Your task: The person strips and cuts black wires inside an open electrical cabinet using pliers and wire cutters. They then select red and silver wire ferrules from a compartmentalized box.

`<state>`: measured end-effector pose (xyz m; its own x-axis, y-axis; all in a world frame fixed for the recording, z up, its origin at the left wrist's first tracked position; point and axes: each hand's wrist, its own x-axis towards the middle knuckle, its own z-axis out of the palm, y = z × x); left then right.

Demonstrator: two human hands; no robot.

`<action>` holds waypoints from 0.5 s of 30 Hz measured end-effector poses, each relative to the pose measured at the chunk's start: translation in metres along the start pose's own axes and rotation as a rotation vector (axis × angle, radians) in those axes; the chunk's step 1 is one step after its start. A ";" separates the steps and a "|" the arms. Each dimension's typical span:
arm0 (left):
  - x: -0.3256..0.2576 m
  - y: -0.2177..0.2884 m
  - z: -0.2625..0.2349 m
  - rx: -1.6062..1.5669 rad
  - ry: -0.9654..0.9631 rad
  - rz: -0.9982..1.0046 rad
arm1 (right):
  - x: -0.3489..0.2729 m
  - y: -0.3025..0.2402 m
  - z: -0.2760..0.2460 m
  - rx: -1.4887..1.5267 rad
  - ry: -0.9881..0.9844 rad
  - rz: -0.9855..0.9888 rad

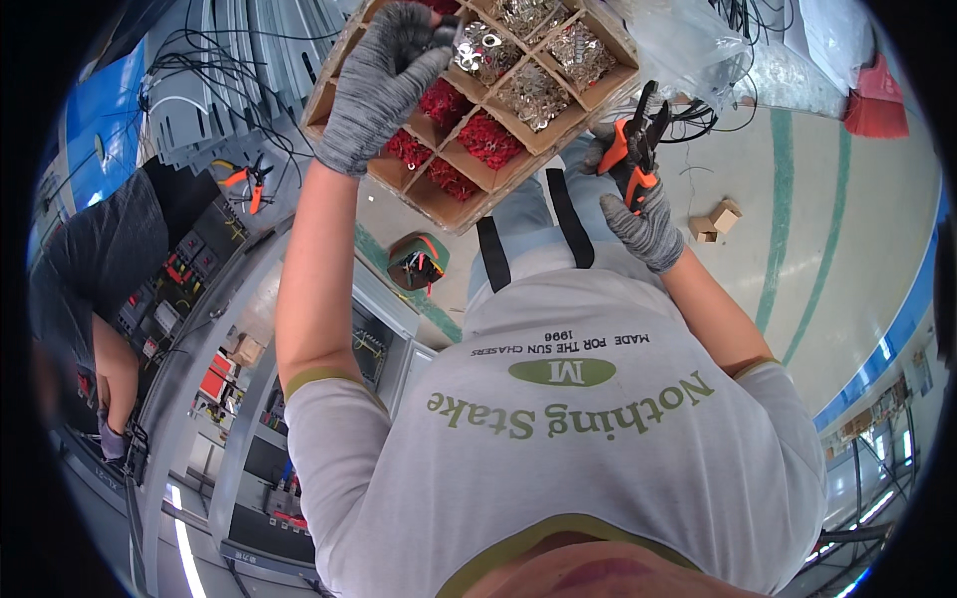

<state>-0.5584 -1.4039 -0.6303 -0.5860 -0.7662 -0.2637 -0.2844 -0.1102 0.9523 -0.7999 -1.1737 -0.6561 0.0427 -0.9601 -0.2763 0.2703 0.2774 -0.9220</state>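
My left hand (384, 90), in a grey knitted glove, is over a divided cardboard box (469, 211). Its fingers are curled together at the far side; whatever they pinch is too small to make out. Silver metal terminals (533, 97) fill some compartments, and small red-sleeved terminals (488, 140) lie in others. To the right of the box, my gloved right hand (646, 224) is closed around pliers (638, 149) with orange and black handles. The pliers point upward and away from me, beside the box's right corner.
Another pair of orange-handled pliers (254, 184) lies on the grey surface at left, near black cables (214, 65). A green tool pouch (419, 261) sits below the box. A co-worker's arm (115, 374) reaches into an electrical cabinet (189, 254). Small cardboard boxes (716, 221) lie on the floor.
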 end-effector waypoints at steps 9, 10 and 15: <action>0.049 0.048 0.022 1.087 -0.117 0.510 | 0.001 0.001 0.002 -0.051 -0.035 0.015; 0.052 0.040 0.020 1.086 -0.128 0.593 | 0.001 0.002 0.001 -0.054 -0.043 0.003; 0.029 0.053 0.008 0.820 0.024 0.398 | 0.000 0.006 -0.008 -0.061 -0.016 0.045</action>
<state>-0.5960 -1.4268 -0.5889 -0.7428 -0.6654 0.0736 -0.5201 0.6428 0.5624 -0.8058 -1.1715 -0.6642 0.0693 -0.9469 -0.3141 0.2090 0.3216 -0.9235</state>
